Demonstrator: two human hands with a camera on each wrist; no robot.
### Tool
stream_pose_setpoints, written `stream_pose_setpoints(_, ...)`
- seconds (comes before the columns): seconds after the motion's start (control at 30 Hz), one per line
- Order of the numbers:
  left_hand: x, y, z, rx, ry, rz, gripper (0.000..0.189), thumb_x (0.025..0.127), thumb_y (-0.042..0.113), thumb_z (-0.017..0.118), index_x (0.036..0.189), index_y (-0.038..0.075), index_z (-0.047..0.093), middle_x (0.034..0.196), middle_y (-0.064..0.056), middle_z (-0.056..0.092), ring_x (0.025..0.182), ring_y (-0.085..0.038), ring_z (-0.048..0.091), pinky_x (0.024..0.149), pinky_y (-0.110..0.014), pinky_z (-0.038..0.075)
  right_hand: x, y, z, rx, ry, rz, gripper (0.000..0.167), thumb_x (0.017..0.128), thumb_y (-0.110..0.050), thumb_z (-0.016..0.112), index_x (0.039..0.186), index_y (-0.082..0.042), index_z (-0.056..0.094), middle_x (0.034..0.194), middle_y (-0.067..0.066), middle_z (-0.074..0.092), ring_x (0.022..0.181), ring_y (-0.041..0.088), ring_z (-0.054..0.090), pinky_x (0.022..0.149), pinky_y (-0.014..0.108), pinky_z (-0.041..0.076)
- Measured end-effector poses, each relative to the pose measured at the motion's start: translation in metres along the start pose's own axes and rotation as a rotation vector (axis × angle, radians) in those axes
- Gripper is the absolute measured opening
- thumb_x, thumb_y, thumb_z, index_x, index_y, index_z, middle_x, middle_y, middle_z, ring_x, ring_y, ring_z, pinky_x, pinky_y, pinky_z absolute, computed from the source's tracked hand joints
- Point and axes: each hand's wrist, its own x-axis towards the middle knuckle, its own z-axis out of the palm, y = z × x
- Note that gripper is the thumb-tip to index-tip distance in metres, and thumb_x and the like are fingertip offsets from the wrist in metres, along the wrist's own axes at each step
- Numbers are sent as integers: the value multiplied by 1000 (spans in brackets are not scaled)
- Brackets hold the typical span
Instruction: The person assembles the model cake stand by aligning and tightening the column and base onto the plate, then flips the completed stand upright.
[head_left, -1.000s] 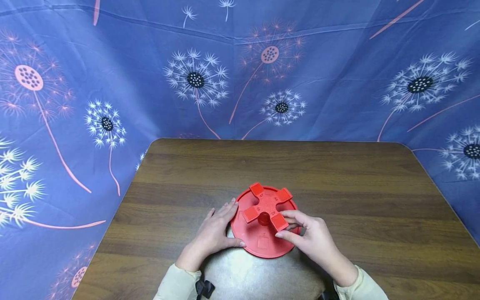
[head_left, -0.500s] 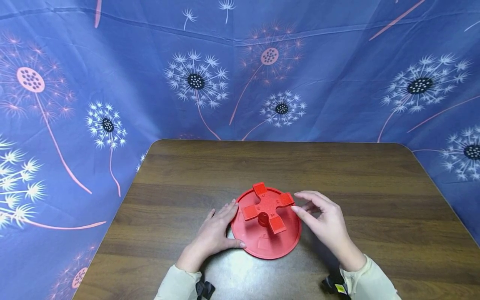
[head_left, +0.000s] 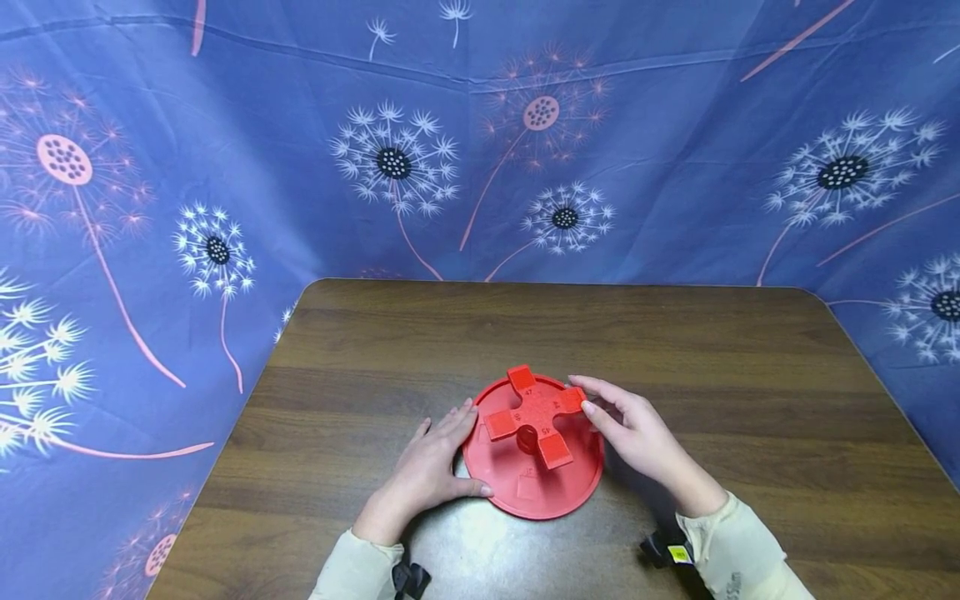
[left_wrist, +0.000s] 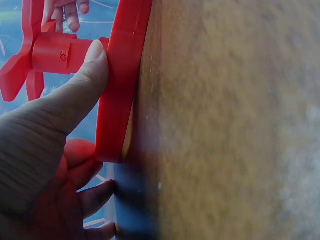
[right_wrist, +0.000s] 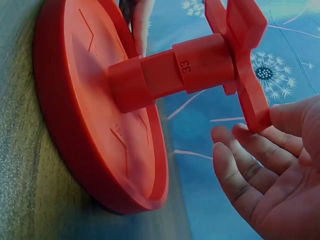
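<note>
A red round base (head_left: 525, 492) with a raised rim lies on the table. From its middle rises a stepped red post (right_wrist: 165, 72), topped by a red four-armed cross piece (head_left: 537, 408) with numbers on its arms. My left hand (head_left: 431, 462) holds the base at its left side, thumb over the rim and fingers spread along the far edge. In the left wrist view the thumb (left_wrist: 82, 87) presses on the rim beside the post. My right hand (head_left: 637, 433) pinches the tip of the cross piece's right arm between thumb and fingers; the other fingers hang loosely curled below it.
The brown wooden table (head_left: 720, 350) stretches behind and beside the base. A blue cloth (head_left: 465, 150) with a dandelion print hangs behind it. Black straps (head_left: 411, 578) sit at the wrists.
The cross piece has turned slightly clockwise as seen from the head. My right hand let go of its front arm, moved out, and now pinches the right arm. The left hand stays put.
</note>
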Motion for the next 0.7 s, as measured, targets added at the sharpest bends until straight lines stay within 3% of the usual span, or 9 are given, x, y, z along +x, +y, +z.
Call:
stream_pose_setpoints(0.23, 0, 1, -1, -10, -1, -3, 111, 67, 62, 79, 154, 12, 30, 160, -5, 25, 143, -28, 30, 112, -60, 20, -10, 0, -1, 24, 32, 2, 36, 88, -1, 68, 124, -4, 63, 96, 6, 70, 77, 18, 66, 63, 25, 53)
stream_pose_setpoints(0.53, 0, 1, 0, -2, 12, 15, 108, 68, 58, 81, 152, 10, 34, 159, -7, 28, 142, -31, 32, 111, -62, 22, -23, -6, 9, 19, 60, -55, 36, 76, -3, 81, 110, -6, 71, 84, -1, 68, 69, 9, 63, 62, 23, 53)
stream_pose_setpoints(0.7, 0, 0, 0, 2, 12, 16, 108, 68, 58, 80, 153, 10, 33, 159, -7, 28, 142, -31, 32, 111, -62, 23, -28, -9, 21, -53, 110, -103, 40, 67, -8, 88, 104, -10, 71, 73, -8, 64, 62, 5, 59, 57, 23, 52)
